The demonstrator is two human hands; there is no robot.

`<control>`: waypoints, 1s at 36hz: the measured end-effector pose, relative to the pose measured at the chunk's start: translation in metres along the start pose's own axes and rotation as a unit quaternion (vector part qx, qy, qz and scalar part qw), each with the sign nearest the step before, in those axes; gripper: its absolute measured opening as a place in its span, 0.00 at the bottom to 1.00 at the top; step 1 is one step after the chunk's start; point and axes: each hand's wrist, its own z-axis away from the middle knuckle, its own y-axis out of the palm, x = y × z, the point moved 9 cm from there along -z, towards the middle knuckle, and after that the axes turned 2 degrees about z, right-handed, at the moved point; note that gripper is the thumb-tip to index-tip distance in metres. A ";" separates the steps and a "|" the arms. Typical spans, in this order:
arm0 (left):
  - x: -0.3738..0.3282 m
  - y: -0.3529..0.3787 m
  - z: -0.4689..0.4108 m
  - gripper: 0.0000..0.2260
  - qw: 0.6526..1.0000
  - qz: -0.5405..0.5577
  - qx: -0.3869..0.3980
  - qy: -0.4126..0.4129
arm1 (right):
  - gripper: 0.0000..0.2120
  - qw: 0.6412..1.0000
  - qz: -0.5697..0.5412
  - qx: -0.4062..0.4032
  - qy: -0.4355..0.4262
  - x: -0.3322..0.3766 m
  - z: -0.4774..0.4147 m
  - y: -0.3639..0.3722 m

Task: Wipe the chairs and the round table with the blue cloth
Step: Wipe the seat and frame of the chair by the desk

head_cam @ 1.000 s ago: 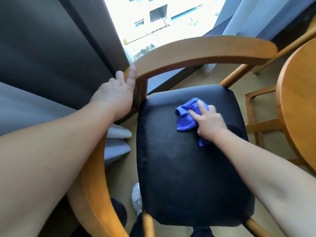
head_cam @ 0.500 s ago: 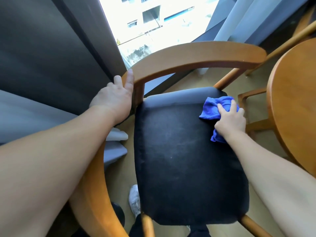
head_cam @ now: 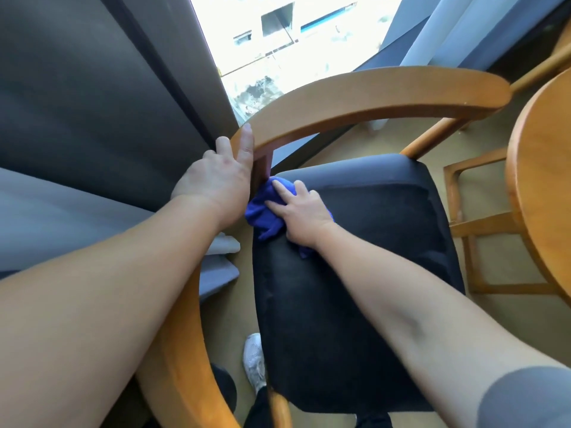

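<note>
**Item: cloth (head_cam: 262, 211).** Blue, bunched. It lies on the far-left corner of the seat (head_cam: 355, 257), up against the upright post under the rail (head_cam: 370, 91).

**Hands.**
- Right hand (head_cam: 301, 211): lies flat on the cloth with fingers spread and straight, pressing it into the seat. It is not clenched round it.
- Left hand (head_cam: 216, 177): set against the rail where it meets the post, with the visible fingers straight along the wood. The thumb is hidden. It looks to be steadying the chair and carries nothing.

**Governing relation.** The cloth sits between the two hands, under the right one and just beside the left. The post and left hand close off the left side. The open run of seat lies to the right and back toward the person, and the seat's long axis runs near to far. Likely next stroke: rightward or toward the person, made by the right hand.

**Remaining surfaces, as judged.**
- Rail: curves above and beyond the cloth.
- Tabletop (head_cam: 543, 180): round, wood, well apart at the right edge, on the right hand's side.
- Second chair (head_cam: 457, 193): only part of the frame shows, below the tabletop.

**Also present.** Window (head_cam: 278, 41) and a white shoe (head_cam: 254, 362) on the floor.

**Markings.** No brand, label or legible writing on the cloth, chair, tabletop or shoe.
</note>
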 end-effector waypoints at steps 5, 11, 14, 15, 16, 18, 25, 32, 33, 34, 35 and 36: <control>0.000 0.001 -0.001 0.42 1.000 -0.004 0.007 0.002 | 0.33 0.998 -0.020 -0.007 0.059 -0.037 -0.006 -0.006; 0.001 0.002 -0.002 0.41 1.000 -0.010 0.006 -0.007 | 0.31 0.995 -0.027 -0.014 0.099 -0.062 -0.007 -0.003; 0.001 0.002 -0.002 0.41 1.000 -0.013 0.001 -0.007 | 0.29 0.985 -0.037 -0.016 0.168 -0.113 0.008 -0.002; 0.001 0.001 -0.002 0.41 1.000 -0.011 -0.001 -0.007 | 0.30 0.981 -0.041 -0.013 0.192 -0.133 0.016 0.000; 0.000 0.000 -0.002 0.41 1.000 -0.008 -0.002 -0.008 | 0.31 0.976 -0.045 -0.010 0.213 -0.151 0.027 0.004; -0.001 -0.002 0.000 0.41 1.000 -0.002 -0.002 -0.012 | 0.32 0.968 -0.054 -0.005 0.243 -0.178 0.046 0.011; -0.003 -0.002 0.001 0.41 1.000 -0.006 -0.010 -0.007 | 0.32 0.945 -0.095 -0.024 0.311 -0.222 0.093 0.032; -0.009 -0.007 0.005 0.38 1.000 -0.011 -0.019 0.005 | 0.34 0.906 -0.134 -0.014 0.402 -0.254 0.134 0.049; -0.011 -0.007 0.006 0.36 1.000 -0.016 -0.021 0.012 | 0.34 0.900 -0.142 -0.015 0.413 -0.256 0.137 0.050; -0.016 -0.008 0.009 0.35 0.999 -0.020 -0.029 0.022 | 0.34 0.894 -0.149 -0.016 0.423 -0.258 0.141 0.051; -0.025 -0.008 0.012 0.33 0.997 -0.030 -0.051 0.041 | 0.33 0.888 -0.156 -0.015 0.432 -0.260 0.144 0.052; -0.035 -0.009 0.016 0.33 0.993 -0.041 -0.083 0.067 | 0.33 0.885 -0.160 -0.014 0.437 -0.260 0.145 0.052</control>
